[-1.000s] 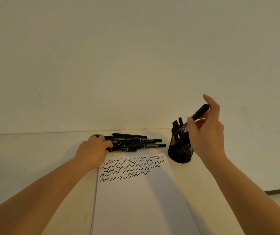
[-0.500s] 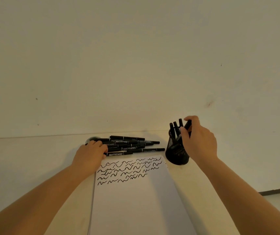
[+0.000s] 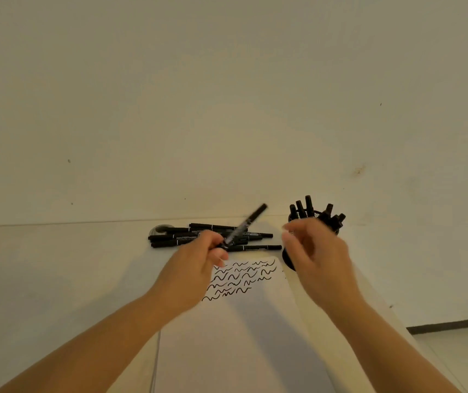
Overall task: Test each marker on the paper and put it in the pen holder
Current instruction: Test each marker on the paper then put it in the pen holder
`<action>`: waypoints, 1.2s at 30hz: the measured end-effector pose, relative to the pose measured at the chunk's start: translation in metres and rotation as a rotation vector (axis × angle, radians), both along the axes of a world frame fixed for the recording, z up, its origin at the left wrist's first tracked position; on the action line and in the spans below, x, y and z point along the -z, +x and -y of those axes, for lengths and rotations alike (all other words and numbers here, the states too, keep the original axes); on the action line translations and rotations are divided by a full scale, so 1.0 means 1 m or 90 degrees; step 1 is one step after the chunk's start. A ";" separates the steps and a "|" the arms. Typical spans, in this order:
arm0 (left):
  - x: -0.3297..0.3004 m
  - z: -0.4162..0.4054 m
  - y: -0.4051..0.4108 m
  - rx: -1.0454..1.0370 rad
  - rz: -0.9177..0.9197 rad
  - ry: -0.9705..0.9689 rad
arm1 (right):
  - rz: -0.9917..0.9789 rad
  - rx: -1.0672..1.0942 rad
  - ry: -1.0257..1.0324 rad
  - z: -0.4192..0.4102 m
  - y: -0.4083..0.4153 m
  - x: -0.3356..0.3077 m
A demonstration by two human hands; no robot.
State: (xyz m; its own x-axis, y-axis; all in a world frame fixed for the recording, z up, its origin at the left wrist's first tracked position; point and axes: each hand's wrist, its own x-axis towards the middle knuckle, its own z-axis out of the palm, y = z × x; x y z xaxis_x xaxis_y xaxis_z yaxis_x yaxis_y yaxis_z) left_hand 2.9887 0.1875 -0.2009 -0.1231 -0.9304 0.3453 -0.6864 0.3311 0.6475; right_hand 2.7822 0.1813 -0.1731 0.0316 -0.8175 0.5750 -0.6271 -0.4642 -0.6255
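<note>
My left hand (image 3: 195, 259) grips a black marker (image 3: 247, 224) by its lower end; the marker tilts up and to the right above the pile of black markers (image 3: 198, 236) lying at the table's back. My right hand (image 3: 318, 256) hovers empty and blurred in front of the black mesh pen holder (image 3: 286, 258), fingers loosely curled, hiding most of the holder. Several markers (image 3: 309, 207) stand in the holder. The white paper (image 3: 227, 336) lies between my arms, with rows of black squiggles (image 3: 241, 276) at its top.
A small round silvery object (image 3: 160, 229) sits at the left end of the marker pile. The table meets a plain wall behind. At the lower right the table edge drops to a pale floor (image 3: 454, 350).
My right hand dropped its marker into the holder and came away empty toward the left. My left hand lifted one marker out of the pile and raised it over the paper's top.
</note>
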 end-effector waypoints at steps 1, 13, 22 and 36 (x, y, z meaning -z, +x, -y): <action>-0.002 -0.010 -0.008 0.040 -0.004 0.000 | 0.081 -0.077 0.088 -0.007 0.007 0.005; 0.015 -0.046 -0.029 0.123 0.007 0.070 | 0.341 -0.166 0.351 -0.040 0.033 0.026; 0.015 -0.052 -0.031 0.230 -0.256 0.412 | 0.448 -0.155 0.431 -0.047 0.037 0.042; 0.026 -0.048 -0.015 0.159 -0.004 0.168 | 0.268 -0.043 0.257 0.001 0.002 0.046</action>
